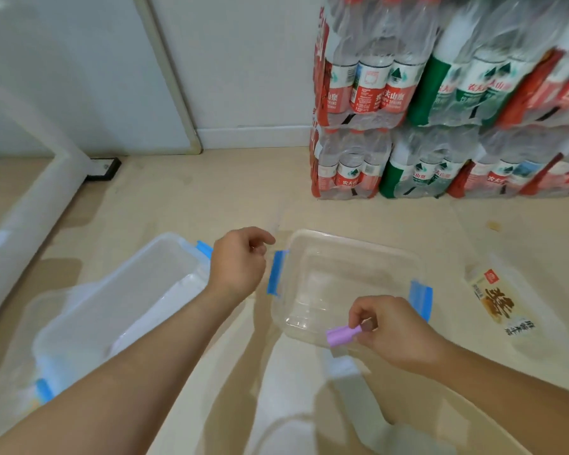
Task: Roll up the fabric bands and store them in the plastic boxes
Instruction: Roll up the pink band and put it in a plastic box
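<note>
Two clear plastic boxes with blue clips stand on the floor. The right box [352, 251] shows nothing inside; the left box [135, 284] is larger and has a white bottom. My right hand [391, 330] pinches a rolled purple fabric band [342, 334] over the near edge of the right box. My left hand [240, 261] hovers between the two boxes beside a blue clip [278, 272], with its fingers loosely curled and nothing in it.
Shrink-wrapped packs of water bottles [440, 103] are stacked against the wall at the back right. A printed plastic bag [496, 300] lies on the floor right of the boxes. A white padded edge [23, 218] runs along the left. Another clear plastic piece [309, 421] lies near me.
</note>
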A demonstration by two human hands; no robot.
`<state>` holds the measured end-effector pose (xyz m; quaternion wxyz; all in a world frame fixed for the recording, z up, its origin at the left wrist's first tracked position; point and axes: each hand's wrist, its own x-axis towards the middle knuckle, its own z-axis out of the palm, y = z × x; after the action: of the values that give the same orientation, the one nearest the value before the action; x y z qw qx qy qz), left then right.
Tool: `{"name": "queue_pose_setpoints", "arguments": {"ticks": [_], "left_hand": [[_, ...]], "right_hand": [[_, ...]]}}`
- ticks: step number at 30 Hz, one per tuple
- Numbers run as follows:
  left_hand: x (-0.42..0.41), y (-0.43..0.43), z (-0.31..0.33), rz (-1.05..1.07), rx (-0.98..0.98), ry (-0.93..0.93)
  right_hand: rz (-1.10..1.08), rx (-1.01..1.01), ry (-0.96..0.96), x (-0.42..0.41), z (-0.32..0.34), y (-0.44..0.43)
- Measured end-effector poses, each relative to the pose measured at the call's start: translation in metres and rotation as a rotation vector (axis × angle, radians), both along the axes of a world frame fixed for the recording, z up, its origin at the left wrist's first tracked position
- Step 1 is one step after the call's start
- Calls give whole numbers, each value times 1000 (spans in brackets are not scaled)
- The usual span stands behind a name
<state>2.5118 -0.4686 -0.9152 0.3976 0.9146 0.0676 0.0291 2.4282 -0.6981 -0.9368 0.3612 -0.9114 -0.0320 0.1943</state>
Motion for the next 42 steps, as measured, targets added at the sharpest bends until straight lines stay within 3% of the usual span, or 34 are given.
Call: {"name": "queue_pose_setpoints", "arguments": {"ticks": [3, 7, 12, 16, 21, 24, 29, 31, 33, 35, 38, 40, 42], "left_hand": [[-5, 2, 22, 128, -265, -15], [-18, 0, 51, 76, -345, -44], [-38, -13, 129, -81, -478, -167], [-72, -7, 201, -116, -897, -189], [-136, 16, 267, -171, -1381, -160], [-178, 27, 294, -257, -1550, -143], [-232, 47, 317, -303, -1603, -138], [-246, 53, 320, -256, -1529, -120], [-255, 62, 318, -231, -1320, -73], [-259, 74, 309, -256, -985, 63], [-252, 79, 293, -276, -341, 255], [-238, 65, 289, -220, -23, 52], [-224, 43, 293, -210, 14, -235]], "right_hand": [[53, -91, 13, -11, 22, -10], [-112, -33, -62, -6, 59, -32], [-456, 406, 4, -2, 113, -42], [-507, 631, 45, -24, 173, -32], [-552, 1108, 74, -62, 250, -30], [-512, 1171, 97, -91, 278, -20], [-483, 1221, 116, -143, 301, -6], [-444, 1245, 82, -159, 309, -6], [-441, 1219, -73, -168, 320, -12], [-383, 1063, -286, -175, 338, -21], [-171, 649, -493, -182, 368, -30], [-69, 448, -547, -182, 383, -30], [13, 319, -559, -177, 391, -27]]}}
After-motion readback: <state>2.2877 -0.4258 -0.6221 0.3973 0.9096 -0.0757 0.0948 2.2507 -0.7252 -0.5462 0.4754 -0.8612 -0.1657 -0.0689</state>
